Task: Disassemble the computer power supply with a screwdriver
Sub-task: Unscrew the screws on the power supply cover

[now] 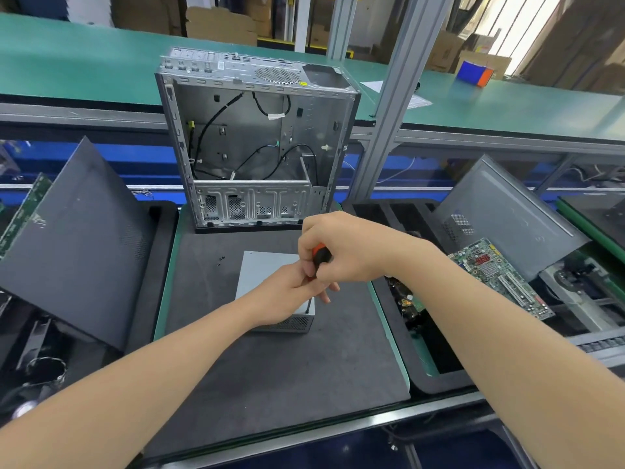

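Note:
A grey metal power supply (262, 270) lies flat on the dark foam mat (270, 360), its mesh side facing me. My right hand (341, 248) grips the orange and black handle of a screwdriver (319, 257), held upright. The shaft's tip meets the near right corner of the box's top. My left hand (284, 294) rests on the power supply and its fingers pinch the screwdriver's lower handle and shaft. Most of the shaft is hidden by my fingers.
An empty open computer case (257, 143) stands upright behind the mat. A few loose screws (221, 260) lie left of the power supply. Dark side panels lean at left (77, 238) and right (507, 214). A green motherboard (500, 275) lies at right.

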The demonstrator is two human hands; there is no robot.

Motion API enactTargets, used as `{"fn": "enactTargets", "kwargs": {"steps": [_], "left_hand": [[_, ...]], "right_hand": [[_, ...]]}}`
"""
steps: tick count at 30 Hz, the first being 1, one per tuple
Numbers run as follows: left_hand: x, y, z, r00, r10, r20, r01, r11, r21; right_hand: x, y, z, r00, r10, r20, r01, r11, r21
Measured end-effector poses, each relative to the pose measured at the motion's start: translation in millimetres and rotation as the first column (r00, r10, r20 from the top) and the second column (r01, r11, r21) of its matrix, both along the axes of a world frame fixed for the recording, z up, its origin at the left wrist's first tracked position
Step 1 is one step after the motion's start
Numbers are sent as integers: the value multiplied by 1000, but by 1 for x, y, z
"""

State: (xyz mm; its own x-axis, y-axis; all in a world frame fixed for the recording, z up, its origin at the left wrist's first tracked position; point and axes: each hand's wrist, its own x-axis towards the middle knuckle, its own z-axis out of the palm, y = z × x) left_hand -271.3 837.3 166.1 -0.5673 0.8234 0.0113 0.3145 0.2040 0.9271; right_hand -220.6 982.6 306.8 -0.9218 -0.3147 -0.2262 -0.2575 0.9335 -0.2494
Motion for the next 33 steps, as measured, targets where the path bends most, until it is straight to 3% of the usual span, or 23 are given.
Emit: {"fn": "enactTargets", "kwargs": {"steps": [4, 7, 10, 14, 18, 26, 30, 33], "left_hand": [[1, 1, -5, 1000, 22, -10, -22, 1000, -1], [1, 0, -5, 999, 34, 11, -33, 999, -25], [1, 1, -3, 998, 56, 12, -56, 998, -26], [-1, 1, -2, 997, 69, 38, -69, 998, 0], [-4, 1, 0, 998, 38, 50, -39, 999, 21], [-5, 0, 2, 999, -1, 47, 1, 1000, 15], [-5, 0, 4, 999, -40, 37, 40, 999, 3], [-2, 0, 4, 999, -34, 0, 34, 999, -3]], "right_hand": [[7, -6, -9, 986, -75, -150, 76, 997, 0], [9, -23, -27, 872, -231, -431, 343, 917, 203], [7, -36, -37, 793, -322, -516, 494, 837, 236], [1, -28, -38, 835, -299, -462, 417, 892, 176], [1, -16, -23, 930, -241, -277, 257, 966, 23], [-7, 4, -2, 999, -21, -42, 22, 999, 28], [-7, 6, 1, 1000, 3, -2, -3, 1000, 1], [-1, 5, 0, 998, 20, -55, -22, 999, -27]]}}
